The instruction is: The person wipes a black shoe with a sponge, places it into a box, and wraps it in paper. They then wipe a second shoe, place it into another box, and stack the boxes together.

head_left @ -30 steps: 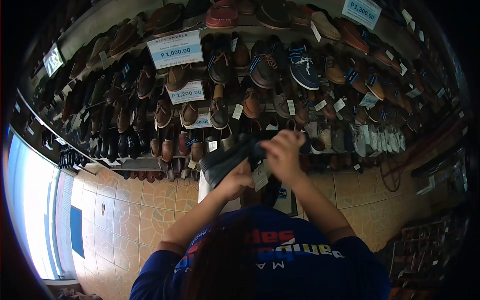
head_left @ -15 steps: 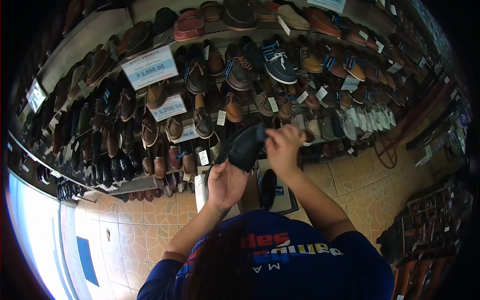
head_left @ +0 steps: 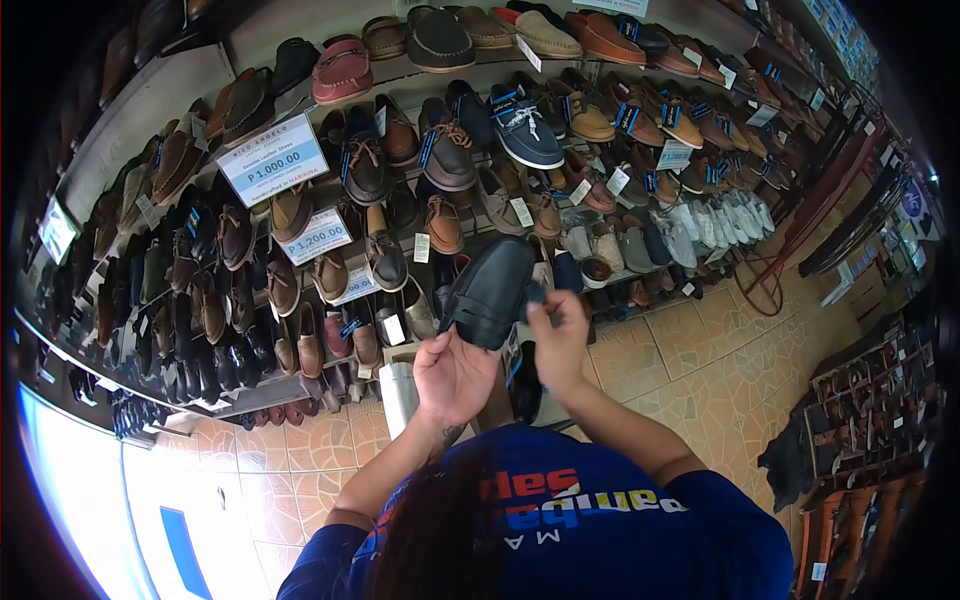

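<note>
A black loafer (head_left: 492,290) rests in my left hand (head_left: 456,378), its toe pointing up toward the shelves. My left palm faces up, with the thumb beside the heel end and the other fingers hidden beneath the shoe. Just right of the shoe is my right hand (head_left: 558,335), its fingers pinched around a small dark piece (head_left: 537,294) that I cannot make out clearly. That piece is close to the shoe's right side.
Shelves of many shoes stretch across the front, with price signs (head_left: 273,160) at the left. A white cylinder (head_left: 398,398) stands below my left hand. Racks with belts or straps (head_left: 860,440) stand at the right, above a tiled floor (head_left: 690,350).
My right hand has moved down and slightly left with the small dark piece. The loafer's upper now shows more fully, and the shelves appear shifted left in view.
</note>
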`<action>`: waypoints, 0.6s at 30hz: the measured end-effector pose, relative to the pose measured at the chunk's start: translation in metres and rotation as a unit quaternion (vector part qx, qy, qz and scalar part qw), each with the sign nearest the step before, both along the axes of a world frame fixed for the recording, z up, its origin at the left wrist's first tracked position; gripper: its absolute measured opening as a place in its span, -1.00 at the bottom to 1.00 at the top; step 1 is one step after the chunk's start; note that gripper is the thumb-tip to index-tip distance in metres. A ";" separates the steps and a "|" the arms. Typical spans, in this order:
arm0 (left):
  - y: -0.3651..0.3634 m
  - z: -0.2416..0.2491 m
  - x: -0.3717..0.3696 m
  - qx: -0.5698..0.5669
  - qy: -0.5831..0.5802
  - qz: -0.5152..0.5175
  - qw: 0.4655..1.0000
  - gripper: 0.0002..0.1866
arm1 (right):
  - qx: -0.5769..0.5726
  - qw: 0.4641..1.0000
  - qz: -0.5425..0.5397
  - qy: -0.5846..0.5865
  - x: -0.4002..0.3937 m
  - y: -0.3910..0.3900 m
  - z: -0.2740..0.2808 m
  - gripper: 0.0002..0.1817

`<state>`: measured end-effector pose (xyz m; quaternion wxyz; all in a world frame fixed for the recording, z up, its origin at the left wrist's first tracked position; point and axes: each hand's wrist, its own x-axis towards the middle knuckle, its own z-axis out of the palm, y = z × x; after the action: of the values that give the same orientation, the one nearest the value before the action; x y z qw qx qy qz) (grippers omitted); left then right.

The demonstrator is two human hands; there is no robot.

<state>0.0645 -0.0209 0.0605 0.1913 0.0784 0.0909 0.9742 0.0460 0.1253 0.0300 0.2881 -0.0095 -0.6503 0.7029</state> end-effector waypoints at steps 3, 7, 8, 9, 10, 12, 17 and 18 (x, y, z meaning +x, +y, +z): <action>-0.002 -0.007 -0.010 0.027 -0.023 -0.021 0.999 -0.42 | 0.070 0.997 -0.010 0.037 0.007 -0.006 -0.003 -0.86; 0.008 -0.007 -0.007 0.037 -0.026 -0.079 0.996 -0.47 | 0.115 0.988 -0.092 0.057 -0.031 0.030 0.031 -0.89; 0.011 -0.006 -0.006 0.037 -0.033 -0.087 0.995 -0.48 | 0.091 0.990 -0.085 0.059 -0.031 0.032 0.034 -0.88; 0.013 -0.005 -0.006 0.044 -0.044 -0.084 0.995 -0.49 | 0.069 0.993 -0.078 0.062 -0.031 0.032 0.035 -0.88; 0.014 -0.004 -0.008 0.052 -0.054 -0.080 0.994 -0.49 | 0.117 0.987 -0.095 0.059 -0.023 0.029 0.028 -0.88; 0.008 -0.011 -0.015 0.104 -0.064 -0.093 0.988 -0.49 | 0.213 0.969 -0.095 0.075 0.006 0.016 0.013 -0.86; 0.008 -0.017 -0.012 0.064 -0.045 -0.146 0.986 -0.40 | 0.242 0.960 -0.120 0.075 0.004 0.024 0.023 -0.89; 0.012 -0.017 -0.010 0.064 -0.040 -0.160 0.984 -0.39 | 0.188 0.973 -0.118 0.057 -0.009 0.031 0.029 -0.89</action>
<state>0.0541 -0.0094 0.0440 0.3427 0.0648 0.0071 0.9372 0.0366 0.1563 0.0591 0.4022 0.0080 -0.7475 0.5287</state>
